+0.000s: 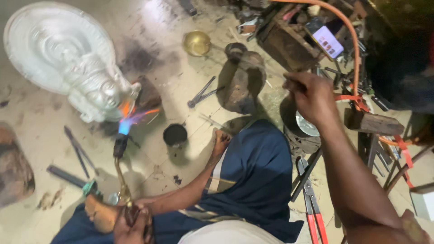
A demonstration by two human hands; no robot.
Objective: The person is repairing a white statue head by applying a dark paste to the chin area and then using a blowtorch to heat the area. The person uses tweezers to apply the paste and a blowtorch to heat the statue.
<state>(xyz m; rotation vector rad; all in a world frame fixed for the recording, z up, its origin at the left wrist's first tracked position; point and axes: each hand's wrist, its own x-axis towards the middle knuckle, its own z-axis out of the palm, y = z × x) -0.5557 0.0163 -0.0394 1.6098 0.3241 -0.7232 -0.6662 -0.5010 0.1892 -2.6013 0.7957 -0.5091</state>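
Flame from the gas torch (121,149) licks the lower edge of the embossed silver face plaque (68,58), blue at the nozzle and orange where it meets the metal. Our left hand (131,223) is closed around the torch's grip, low in the view and below the plaque, with the brass neck rising from it toward the work. Our right hand (312,97) is well to the right of the plaque, fingers pinched shut on a thin rod (253,63) that points back toward it; whether this is solder wire or a poker we cannot tell.

To do this heating well, we judge that we should keep the flame moving along the plaque's rim, not parked on one spot, since thin embossed sheet can warp or scorch. The rod tip is far from the hot zone, so we would bring it in only once the metal glows evenly.

Right of the plaque lie a small black cup (175,134), tongs (202,92) and a brass bowl (196,43); farther right, red-handled cutters (312,208) rest by our blue-draped knee (253,176). The orange hose (352,40) arcs above our right hand, and we should keep it clear of the flame.
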